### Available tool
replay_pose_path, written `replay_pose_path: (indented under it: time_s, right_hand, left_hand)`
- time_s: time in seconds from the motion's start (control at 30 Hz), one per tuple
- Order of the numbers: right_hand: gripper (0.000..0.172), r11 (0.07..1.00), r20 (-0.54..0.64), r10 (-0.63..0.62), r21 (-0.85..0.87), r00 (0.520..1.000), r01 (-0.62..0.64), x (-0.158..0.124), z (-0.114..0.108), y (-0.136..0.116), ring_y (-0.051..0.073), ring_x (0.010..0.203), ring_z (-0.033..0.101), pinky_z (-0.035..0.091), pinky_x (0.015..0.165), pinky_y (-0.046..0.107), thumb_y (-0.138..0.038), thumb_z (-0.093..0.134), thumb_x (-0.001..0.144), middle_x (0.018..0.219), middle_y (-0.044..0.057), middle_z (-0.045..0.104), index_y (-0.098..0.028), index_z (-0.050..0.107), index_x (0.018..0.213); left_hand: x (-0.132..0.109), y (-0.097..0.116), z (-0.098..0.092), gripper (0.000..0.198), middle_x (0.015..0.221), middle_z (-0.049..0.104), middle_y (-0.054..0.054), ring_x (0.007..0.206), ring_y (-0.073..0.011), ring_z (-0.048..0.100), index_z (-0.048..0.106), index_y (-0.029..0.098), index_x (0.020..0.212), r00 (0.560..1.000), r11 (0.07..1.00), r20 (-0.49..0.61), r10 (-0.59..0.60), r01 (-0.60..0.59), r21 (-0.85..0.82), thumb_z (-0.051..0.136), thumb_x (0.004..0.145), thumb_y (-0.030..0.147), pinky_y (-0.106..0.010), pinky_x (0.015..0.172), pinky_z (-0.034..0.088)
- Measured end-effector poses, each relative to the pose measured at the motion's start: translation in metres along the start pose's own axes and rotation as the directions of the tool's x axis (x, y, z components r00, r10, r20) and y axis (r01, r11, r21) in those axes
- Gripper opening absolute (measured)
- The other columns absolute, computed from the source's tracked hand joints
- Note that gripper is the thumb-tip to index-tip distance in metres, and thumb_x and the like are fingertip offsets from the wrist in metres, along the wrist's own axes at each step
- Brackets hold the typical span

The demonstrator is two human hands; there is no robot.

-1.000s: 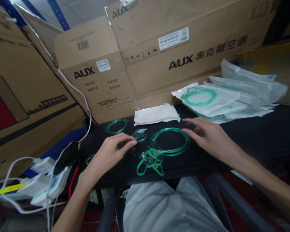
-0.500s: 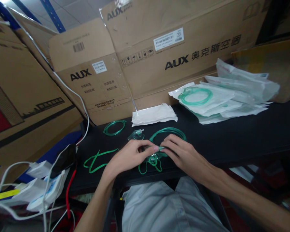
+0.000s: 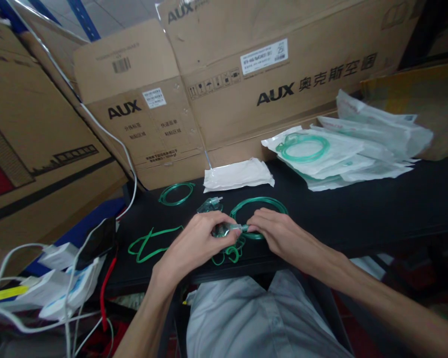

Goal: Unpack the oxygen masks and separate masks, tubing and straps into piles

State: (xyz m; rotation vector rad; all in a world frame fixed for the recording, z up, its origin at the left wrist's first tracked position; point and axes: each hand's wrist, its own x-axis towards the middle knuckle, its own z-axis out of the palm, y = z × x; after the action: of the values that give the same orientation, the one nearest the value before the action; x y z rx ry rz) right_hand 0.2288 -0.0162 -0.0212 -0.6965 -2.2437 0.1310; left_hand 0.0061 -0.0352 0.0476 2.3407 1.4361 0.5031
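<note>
My left hand (image 3: pixel 205 232) is closed around a clear green oxygen mask (image 3: pixel 221 229), its pale connector pointing right. Pinched in my right hand (image 3: pixel 274 226) is the end of the coiled green oxygen tubing (image 3: pixel 259 200), which meets the connector between my fingertips; how far it is pushed on is hidden. Below my hands dangles a green elastic strap (image 3: pixel 229 254) in loops. Just behind my left hand lies a second mask (image 3: pixel 210 205). Farther left are a loose green strap (image 3: pixel 147 246) and another tubing coil (image 3: pixel 176 194).
A folded white packet (image 3: pixel 239 175) lies at the back of the black table (image 3: pixel 321 219). To its right is a pile of packaged mask sets (image 3: pixel 336 154). Cardboard boxes (image 3: pixel 224 119) wall the back. White chargers and cables (image 3: pixel 56 288) crowd the left.
My fingers have shifted slightly, leaving the mask and its connector more in view. The strap below now hangs in a different, tighter loop.
</note>
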Motion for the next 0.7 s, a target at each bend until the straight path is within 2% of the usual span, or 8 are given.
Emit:
replay_pose_path:
  time_s: [0.17,0.3,0.43,0.57,0.63,0.7]
  right_hand:
    - [0.025,0.996,-0.011,0.027,-0.083,1.0,-0.028,-0.003,-0.009,0.01,0.025,0.088,0.061,0.052,0.08,0.041,-0.014,0.049,0.104,0.095,0.01,0.073,-0.019,0.072,0.095]
    - [0.025,0.986,0.011,0.095,-0.138,0.995,-0.092,-0.01,-0.014,0.019,0.025,0.094,0.064,0.055,0.085,0.041,-0.022,0.049,0.107,0.103,0.01,0.074,-0.02,0.074,0.104]
    - [0.03,0.961,0.03,0.142,-0.245,0.989,-0.131,-0.027,-0.009,0.014,0.032,0.112,0.065,0.053,0.096,0.054,-0.028,0.049,0.107,0.12,0.015,0.071,-0.017,0.071,0.124]
    - [0.052,0.904,0.036,0.096,-0.421,0.995,-0.072,-0.06,-0.003,0.002,0.036,0.125,0.06,0.048,0.106,0.061,-0.046,0.055,0.103,0.135,0.018,0.066,-0.014,0.057,0.144]
    - [0.045,0.865,0.017,0.028,-0.501,0.999,-0.015,-0.077,-0.004,-0.003,0.033,0.123,0.062,0.048,0.106,0.058,-0.039,0.051,0.106,0.133,0.017,0.067,-0.016,0.055,0.144]
    - [0.037,0.817,0.009,-0.046,-0.575,0.999,0.043,-0.089,-0.008,-0.006,0.029,0.115,0.066,0.051,0.1,0.051,-0.021,0.043,0.106,0.125,0.015,0.071,-0.018,0.057,0.14]
  left_hand:
    - [-0.002,-0.01,-0.01,0.034,0.08,0.075,0.0,0.072,-0.0182,0.063,0.081,0.024,0.094,0.996,0.997,0.024,-0.08,0.081,-0.021,0.063,0.092,0.053,-0.027,0.069,0.045]
    - [-0.004,-0.02,-0.016,0.034,0.086,0.077,-0.001,0.081,-0.0204,0.068,0.08,0.021,0.09,0.992,0.975,0.013,-0.129,0.129,-0.178,0.059,0.092,0.048,-0.027,0.073,0.048]
    - [0.001,-0.016,-0.001,0.031,0.091,0.078,0.001,0.085,-0.0195,0.069,0.078,0.023,0.094,0.991,0.966,-0.045,-0.126,0.113,-0.234,0.054,0.095,0.042,-0.026,0.075,0.046]
    - [0.006,-0.007,0.017,0.033,0.088,0.077,0.001,0.084,-0.0194,0.069,0.077,0.023,0.096,0.986,0.96,-0.061,-0.154,0.135,-0.245,0.051,0.098,0.042,-0.026,0.074,0.044]
    - [0.007,-0.004,0.023,0.036,0.088,0.077,0.001,0.084,-0.0193,0.068,0.077,0.022,0.097,0.984,0.963,-0.087,-0.155,0.131,-0.237,0.048,0.1,0.043,-0.026,0.073,0.042]
    - [0.007,-0.005,0.026,0.039,0.084,0.075,0.001,0.081,-0.0186,0.066,0.076,0.022,0.094,0.98,0.966,-0.103,-0.17,0.145,-0.214,0.046,0.101,0.045,-0.027,0.072,0.04]
